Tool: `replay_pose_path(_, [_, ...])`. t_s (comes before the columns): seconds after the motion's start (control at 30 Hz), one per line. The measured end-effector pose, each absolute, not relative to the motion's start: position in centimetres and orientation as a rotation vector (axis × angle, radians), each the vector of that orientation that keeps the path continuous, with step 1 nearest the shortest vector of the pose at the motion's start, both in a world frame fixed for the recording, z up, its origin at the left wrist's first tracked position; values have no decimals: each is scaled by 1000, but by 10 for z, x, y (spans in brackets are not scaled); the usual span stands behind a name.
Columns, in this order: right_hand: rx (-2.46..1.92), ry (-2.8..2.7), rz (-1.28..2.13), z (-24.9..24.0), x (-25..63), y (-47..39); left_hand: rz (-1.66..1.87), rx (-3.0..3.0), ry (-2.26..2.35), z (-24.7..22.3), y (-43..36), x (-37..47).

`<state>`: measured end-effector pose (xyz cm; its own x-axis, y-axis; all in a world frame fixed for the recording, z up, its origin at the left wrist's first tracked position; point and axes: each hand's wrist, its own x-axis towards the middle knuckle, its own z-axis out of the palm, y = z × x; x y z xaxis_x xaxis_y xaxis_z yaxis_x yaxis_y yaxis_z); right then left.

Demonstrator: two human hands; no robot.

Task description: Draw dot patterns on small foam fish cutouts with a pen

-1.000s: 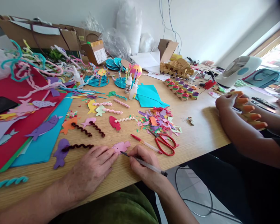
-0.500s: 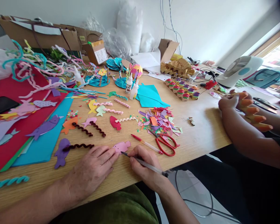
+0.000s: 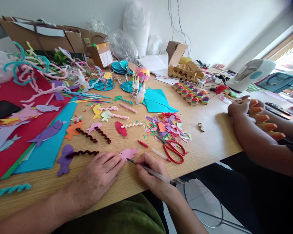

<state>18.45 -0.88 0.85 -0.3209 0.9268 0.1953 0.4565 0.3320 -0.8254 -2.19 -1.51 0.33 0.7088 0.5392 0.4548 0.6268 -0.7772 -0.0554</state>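
A small pink paper fish (image 3: 128, 153) lies on the table near its front edge. My left hand (image 3: 97, 177) rests flat, fingers stretched out, its fingertips on the fish's left end. Pinched in my right hand (image 3: 152, 175) is a black pen (image 3: 158, 175), its tip touching the fish's lower edge. To the left is a purple paper fish (image 3: 64, 161) with a dark brown curled pipe cleaner (image 3: 85, 152). A red pen (image 3: 153, 150) and red-handled scissors (image 3: 174, 151) lie just beyond my right hand.
A heap of paper scraps (image 3: 167, 126) lies beyond the scissors. Glue bottles (image 3: 141, 95) stand farther back beside teal sheets (image 3: 157, 100). Coloured sheets (image 3: 46, 139) and pipe cleaners cover the left side. At right, another person's arm (image 3: 254, 130) reaches over the table, hands at an orange egg-carton strip (image 3: 263, 122).
My hands, the pen and the pink fish stay almost in place. At the right, the other person's orange egg-carton strip has tilted slightly.
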Motion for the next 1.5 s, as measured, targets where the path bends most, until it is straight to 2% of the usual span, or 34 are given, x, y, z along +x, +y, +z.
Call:
replay_pose_path(0.63, [-1227,-1896,881,9,183,-8,-624,-2724,-949,1,-15,-22])
replay_pose_path(0.93, [-1189,-1808,1011,22,188,-10,-624,-2729,-977,2,-16,-22])
replay_pose_path(1.5, [-1247,-1888,842,10,174,-6,-631,-2707,-928,4,-15,-22])
